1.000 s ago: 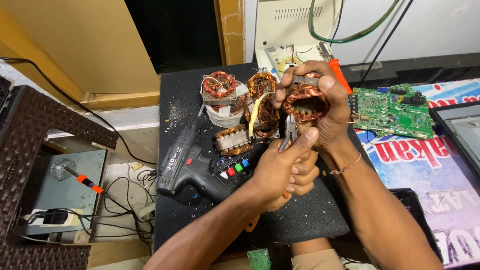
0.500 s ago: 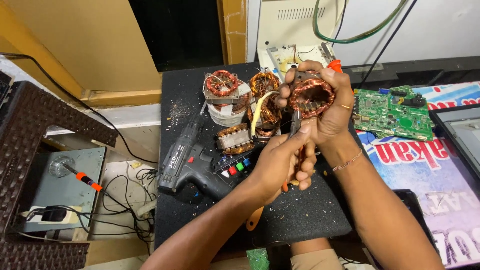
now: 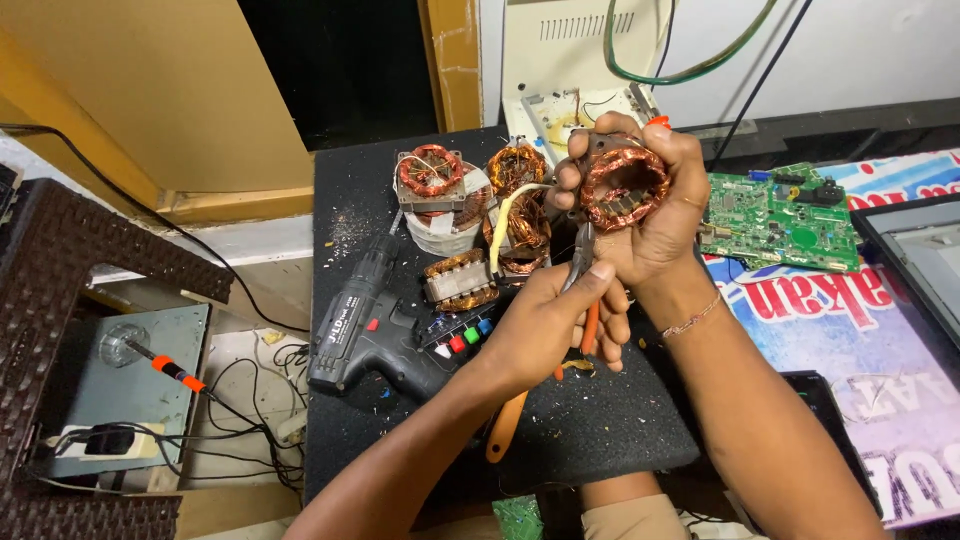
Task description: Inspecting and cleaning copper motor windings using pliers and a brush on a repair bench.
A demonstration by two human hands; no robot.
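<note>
Nearest me, I am seeing my left hand (image 3: 555, 320) closing its grip around orange-handled pliers (image 3: 583, 290), their nose pointing up at the copper-wound stator (image 3: 625, 185). My right hand (image 3: 655, 205) is wrapping its grip around that stator, holding it above the black counter (image 3: 600, 430). Left of them a cordless drill (image 3: 365, 330) is lying; farther back, more copper coils (image 3: 432, 172) are sitting beside a green circuit board (image 3: 785, 212).
</note>
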